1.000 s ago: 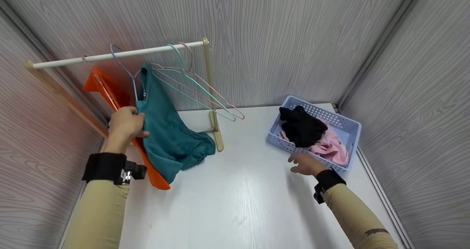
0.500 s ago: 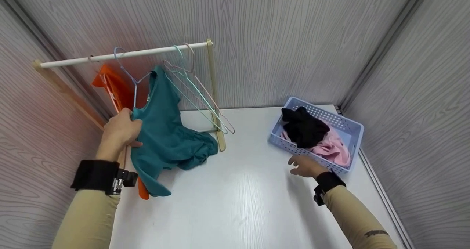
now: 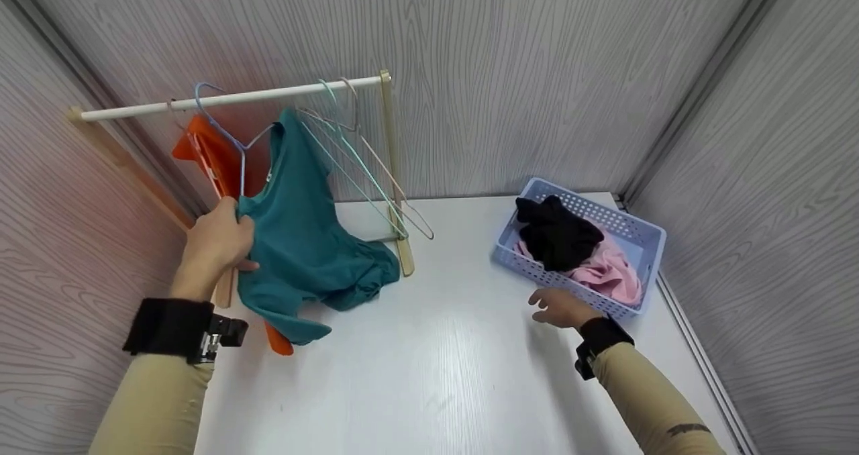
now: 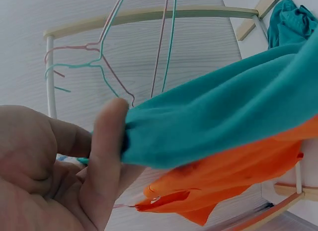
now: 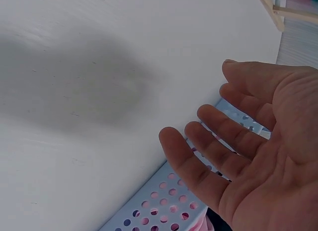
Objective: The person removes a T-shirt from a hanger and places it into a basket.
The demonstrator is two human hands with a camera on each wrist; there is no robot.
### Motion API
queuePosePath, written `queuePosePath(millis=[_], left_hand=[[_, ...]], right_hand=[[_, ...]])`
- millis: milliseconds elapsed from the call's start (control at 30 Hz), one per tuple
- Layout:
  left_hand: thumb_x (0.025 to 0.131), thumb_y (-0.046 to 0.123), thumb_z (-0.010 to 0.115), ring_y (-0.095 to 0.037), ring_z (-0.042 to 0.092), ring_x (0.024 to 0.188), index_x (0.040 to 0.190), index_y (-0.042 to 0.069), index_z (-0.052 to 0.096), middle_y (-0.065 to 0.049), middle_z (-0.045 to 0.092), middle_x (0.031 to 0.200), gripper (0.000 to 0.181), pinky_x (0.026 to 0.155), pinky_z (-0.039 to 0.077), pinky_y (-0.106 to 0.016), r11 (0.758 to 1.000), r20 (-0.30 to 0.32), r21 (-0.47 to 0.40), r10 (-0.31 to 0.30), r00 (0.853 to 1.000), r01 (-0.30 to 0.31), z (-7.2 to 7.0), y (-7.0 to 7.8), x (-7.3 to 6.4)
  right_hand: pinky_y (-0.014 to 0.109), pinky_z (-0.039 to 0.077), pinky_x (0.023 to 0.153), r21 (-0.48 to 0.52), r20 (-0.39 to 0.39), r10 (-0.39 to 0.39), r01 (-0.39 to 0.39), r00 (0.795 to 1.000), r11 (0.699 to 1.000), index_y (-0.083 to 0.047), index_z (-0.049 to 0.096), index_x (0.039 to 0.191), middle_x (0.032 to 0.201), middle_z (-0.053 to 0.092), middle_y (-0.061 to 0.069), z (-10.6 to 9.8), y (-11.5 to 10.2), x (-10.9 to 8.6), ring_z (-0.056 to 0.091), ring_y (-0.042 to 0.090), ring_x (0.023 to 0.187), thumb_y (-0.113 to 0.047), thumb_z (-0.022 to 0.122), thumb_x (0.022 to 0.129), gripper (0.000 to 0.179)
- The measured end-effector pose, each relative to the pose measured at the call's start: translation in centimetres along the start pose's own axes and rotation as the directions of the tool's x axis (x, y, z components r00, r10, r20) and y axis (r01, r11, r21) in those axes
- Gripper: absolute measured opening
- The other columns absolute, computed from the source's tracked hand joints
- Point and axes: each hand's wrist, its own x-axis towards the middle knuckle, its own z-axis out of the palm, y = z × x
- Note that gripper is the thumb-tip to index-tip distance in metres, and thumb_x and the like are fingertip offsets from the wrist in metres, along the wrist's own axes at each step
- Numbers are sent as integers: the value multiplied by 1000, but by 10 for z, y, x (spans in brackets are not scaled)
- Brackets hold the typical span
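My left hand grips the near shoulder of a teal shirt at the end of a blue hanger. The hanger's hook is over the white rail of a clothes rack, and the shirt's lower part bunches on the table. In the left wrist view, the fingers pinch the teal cloth. Just behind it hangs an orange garment, partly hidden by the shirt and hand. My right hand holds nothing; its fingers are loosely bent beside the near side of a blue basket.
A mint hanger and a pink hanger hang bare at the rack's right end. Inside the basket lie a black garment and a pink garment. Grey wood-grain walls enclose the white table.
My left hand has moved slightly left and down with the shirt's shoulder, and the shirt front has spread wider, covering more of the orange garment. My right hand has stayed almost still.
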Motion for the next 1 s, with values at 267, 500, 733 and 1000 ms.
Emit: queuePosePath(millis=[267, 500, 733, 1000], left_hand=[[106, 24, 29, -22, 71, 64, 146, -3, 20, -42, 39, 132, 49, 61, 59, -35, 992, 109, 127, -9, 994, -5, 4, -21, -2], [107, 30, 34, -22, 62, 63, 127, 1, 40, -27, 52, 95, 36, 58, 53, -33, 947, 160, 311, 37, 986, -86, 5, -31, -5], [104, 26, 44, -45, 50, 94, 127, 4, 47, -25, 54, 107, 32, 80, 46, -59, 904, 201, 380, 128, 971, -198, 10, -26, -8], [101, 24, 52, -36, 51, 91, 116, 9, 54, -16, 56, 96, 21, 78, 46, -49, 884, 233, 383, 187, 954, -267, 21, -17, -9]], right_hand=[[52, 50, 92, -2, 27, 3, -3, 1000, 1000, 4, 63, 113, 111, 66, 29, 4, 0, 2, 63, 41, 104, -13, 67, 87, 32], [53, 50, 92, 20, 18, -19, 19, 1000, 1000, 6, 62, 114, 109, 66, 30, 6, 1, 2, 62, 44, 105, -12, 67, 86, 33], [53, 49, 93, 33, 16, -22, 21, 1000, 999, 6, 62, 113, 110, 65, 31, 4, 0, 0, 62, 45, 105, -10, 66, 87, 32], [54, 48, 92, 41, 1, -48, 47, 999, 998, 6, 61, 114, 110, 65, 31, -4, -4, -2, 61, 45, 105, -10, 65, 87, 32]])
